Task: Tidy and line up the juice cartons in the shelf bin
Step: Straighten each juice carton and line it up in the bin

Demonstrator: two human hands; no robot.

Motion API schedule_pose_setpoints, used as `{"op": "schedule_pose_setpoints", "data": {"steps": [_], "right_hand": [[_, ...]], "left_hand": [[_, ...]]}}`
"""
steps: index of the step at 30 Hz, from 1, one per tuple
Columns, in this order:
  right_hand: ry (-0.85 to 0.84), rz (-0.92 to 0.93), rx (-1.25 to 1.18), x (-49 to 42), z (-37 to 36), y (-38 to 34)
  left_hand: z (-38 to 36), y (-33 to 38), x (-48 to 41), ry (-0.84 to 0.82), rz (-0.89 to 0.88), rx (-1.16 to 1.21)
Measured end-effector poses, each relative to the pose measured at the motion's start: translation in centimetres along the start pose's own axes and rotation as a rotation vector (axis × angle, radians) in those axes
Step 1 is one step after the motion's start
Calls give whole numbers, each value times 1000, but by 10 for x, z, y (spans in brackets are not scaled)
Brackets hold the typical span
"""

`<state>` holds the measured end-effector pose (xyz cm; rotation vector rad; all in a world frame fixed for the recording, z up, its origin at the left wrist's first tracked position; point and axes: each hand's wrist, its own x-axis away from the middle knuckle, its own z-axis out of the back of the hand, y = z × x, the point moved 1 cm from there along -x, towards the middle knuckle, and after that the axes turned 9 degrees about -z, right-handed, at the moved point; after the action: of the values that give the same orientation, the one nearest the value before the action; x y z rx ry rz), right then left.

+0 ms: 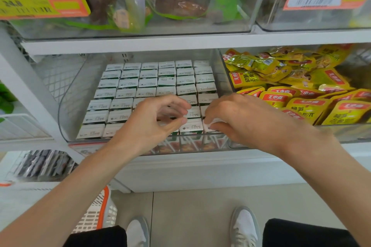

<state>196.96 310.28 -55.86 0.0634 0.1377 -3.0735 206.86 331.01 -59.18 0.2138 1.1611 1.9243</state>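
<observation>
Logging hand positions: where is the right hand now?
Head view: the right hand sits at the front right corner of the clear bin, curled fingers on a front-row juice carton, between the left hand and the yellow snack packs.

Juice cartons [128,83] counted in one shelf bin [64,110].
Six columns by seven rows are seen, partly covered by the left hand [148,124] and right hand [241,120].
</observation>
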Motion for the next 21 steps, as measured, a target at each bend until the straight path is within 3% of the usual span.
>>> {"op": "schedule_pose_setpoints", "data": {"steps": [4,9,12,17,21], "right_hand": [[78,-27,-65,-2,5,-4],[102,-73,131,-20,0,-8],[15,-91,208,-36,-1,-7],[-195,-163,82,-54,9,3],[-252,-183,89,-59,7,2]], "left_hand": [[-13,-6,-17,-11,-46,-191],[-17,-15,-29,25,-5,-183],[-14,-14,-24,37,-8,-158],[2,-15,-8,35,-30,-173],[17,-19,6,-40,-30,-269]]}}
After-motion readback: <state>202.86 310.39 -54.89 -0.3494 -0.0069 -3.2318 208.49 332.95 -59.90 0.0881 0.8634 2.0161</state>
